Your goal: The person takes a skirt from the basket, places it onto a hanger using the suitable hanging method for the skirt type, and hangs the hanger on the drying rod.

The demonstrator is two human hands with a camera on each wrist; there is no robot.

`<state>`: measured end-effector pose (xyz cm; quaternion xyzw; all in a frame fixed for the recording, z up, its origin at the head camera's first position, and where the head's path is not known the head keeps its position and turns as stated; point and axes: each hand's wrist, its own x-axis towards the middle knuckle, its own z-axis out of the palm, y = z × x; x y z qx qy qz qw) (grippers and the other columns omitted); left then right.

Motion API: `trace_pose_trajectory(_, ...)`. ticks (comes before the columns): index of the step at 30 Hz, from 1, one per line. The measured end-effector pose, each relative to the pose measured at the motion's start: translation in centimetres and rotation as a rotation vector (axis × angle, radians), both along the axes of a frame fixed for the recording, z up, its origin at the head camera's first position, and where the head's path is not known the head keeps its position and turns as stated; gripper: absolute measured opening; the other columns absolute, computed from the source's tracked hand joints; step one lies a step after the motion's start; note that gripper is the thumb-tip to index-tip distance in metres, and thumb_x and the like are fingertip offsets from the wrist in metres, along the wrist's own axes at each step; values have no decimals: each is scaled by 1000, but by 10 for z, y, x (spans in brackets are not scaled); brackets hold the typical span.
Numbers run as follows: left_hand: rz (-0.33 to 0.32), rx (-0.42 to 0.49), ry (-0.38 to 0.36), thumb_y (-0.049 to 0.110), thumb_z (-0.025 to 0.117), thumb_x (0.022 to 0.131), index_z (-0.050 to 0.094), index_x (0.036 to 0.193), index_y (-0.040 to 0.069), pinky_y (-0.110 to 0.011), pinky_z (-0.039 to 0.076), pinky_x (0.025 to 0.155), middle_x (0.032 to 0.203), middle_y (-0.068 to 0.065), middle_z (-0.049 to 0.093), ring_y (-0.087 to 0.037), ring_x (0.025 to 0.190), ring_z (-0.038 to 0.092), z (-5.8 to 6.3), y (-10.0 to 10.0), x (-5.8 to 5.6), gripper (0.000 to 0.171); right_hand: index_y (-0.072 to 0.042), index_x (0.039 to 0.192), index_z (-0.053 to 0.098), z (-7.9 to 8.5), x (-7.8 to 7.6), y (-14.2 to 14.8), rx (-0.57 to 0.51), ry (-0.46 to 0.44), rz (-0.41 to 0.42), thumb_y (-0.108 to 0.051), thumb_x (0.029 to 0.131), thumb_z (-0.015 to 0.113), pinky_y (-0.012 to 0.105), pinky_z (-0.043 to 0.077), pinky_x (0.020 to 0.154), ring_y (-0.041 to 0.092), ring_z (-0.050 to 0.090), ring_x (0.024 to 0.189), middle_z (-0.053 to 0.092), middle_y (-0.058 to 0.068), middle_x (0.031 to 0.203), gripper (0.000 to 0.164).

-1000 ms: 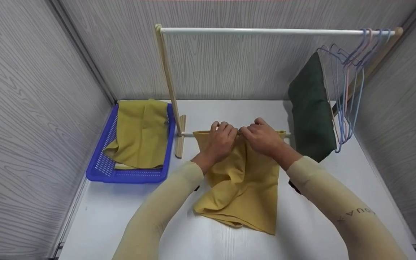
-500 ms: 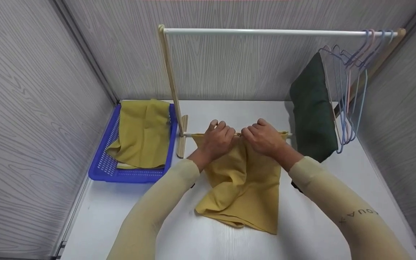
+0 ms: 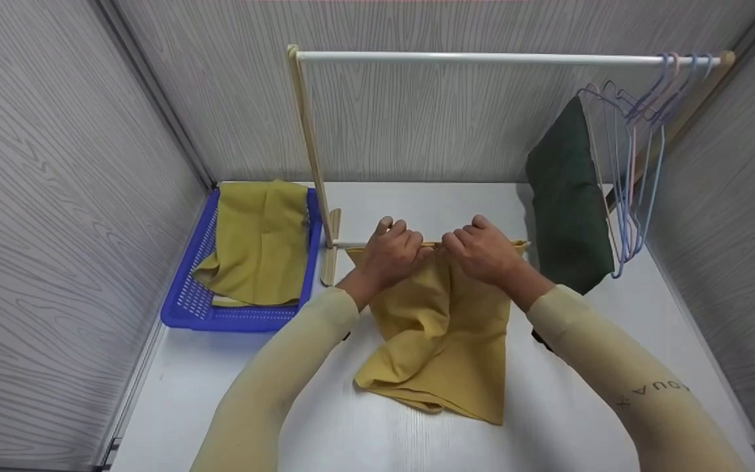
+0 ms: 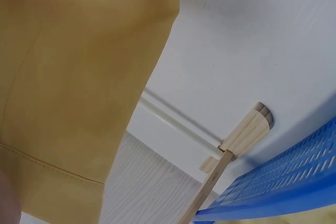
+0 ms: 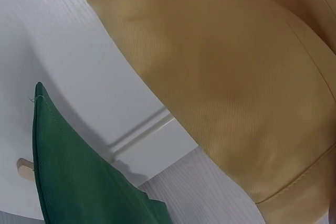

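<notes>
A mustard-yellow piece of cloth, perhaps a garment, hangs from my hands with its lower part creased and folded near the white tabletop. My left hand grips its top edge left of the middle. On the other side of the middle, my right hand pinches the same edge with curled fingers. Both hands are close together but apart. A stitched band along the edge shows on the yellow cloth in the left wrist view and on the cloth in the right wrist view. Most fingertips are hidden.
A blue basket at the left holds an olive-yellow cloth. A wooden rack with a white top rod stands behind. At right hang a dark green cloth item and several pastel hangers. A low bar runs behind the cloth.
My hands have drawn slightly apart along the cloth's top edge, the left one going left, the right one going right. The cloth's lower part stays almost where it was.
</notes>
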<state>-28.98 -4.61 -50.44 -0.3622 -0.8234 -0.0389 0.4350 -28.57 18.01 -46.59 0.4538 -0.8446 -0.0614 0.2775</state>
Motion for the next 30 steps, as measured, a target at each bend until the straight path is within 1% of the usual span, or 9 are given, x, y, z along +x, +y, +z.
trace_pose_trajectory(3,-4,-7,-15,41,38,107,53,74,9,-42,35,85,61,-3,54,-22,65,49,-1,-2,0,49,-6,92,54,-1,0,2,-9,-2,0,-13,102,47,40,41,65,25,58,57,58,8,66,15)
trace_pose_trajectory(8,-13,-10,6,42,45,105,54,73,10,-41,36,83,60,-3,54,-21,63,49,-3,-5,-2,46,-7,94,55,-2,0,5,-6,-3,-5,-16,102,48,39,41,66,25,61,60,60,8,68,14)
trace_pose_trajectory(12,-23,-2,15,43,50,103,53,72,9,-41,37,80,59,-3,53,-22,59,49,-4,-7,-2,46,-7,94,55,-2,0,6,-4,-2,-11,-17,102,52,39,41,65,24,60,58,59,8,67,13)
trace_pose_trajectory(14,-24,-2,10,43,52,102,53,72,9,-41,37,79,58,-3,53,-22,57,50,-4,-9,-2,46,-7,94,55,-2,0,6,-8,12,-5,-19,102,52,38,41,63,24,59,56,58,8,66,16)
trace_pose_trajectory(19,-2,-34,-10,42,53,102,51,72,9,-40,39,79,56,-3,52,-21,52,51,-3,-12,-1,44,-5,89,56,-4,-2,7,-31,79,24,-21,105,48,37,39,57,23,55,49,54,9,61,24)
trace_pose_trajectory(22,4,-53,-16,40,55,101,51,72,9,-38,41,70,54,-3,52,-20,48,50,-2,-13,0,43,-5,86,56,-4,-2,8,-44,100,34,-21,104,50,37,38,54,23,53,47,53,8,60,25)
trace_pose_trajectory(26,10,-79,-19,39,56,101,52,74,8,-36,38,55,55,-3,51,-18,45,48,-2,-16,0,41,-5,84,55,-3,-1,8,-56,97,28,-23,99,61,36,43,49,22,53,47,52,8,60,24)
trace_pose_trajectory(30,29,-113,-44,39,55,101,52,76,8,-33,39,49,57,-3,51,-16,45,45,-2,-20,1,40,-6,83,55,-4,1,10,-63,69,1,-25,95,67,37,46,44,21,51,45,52,8,60,26)
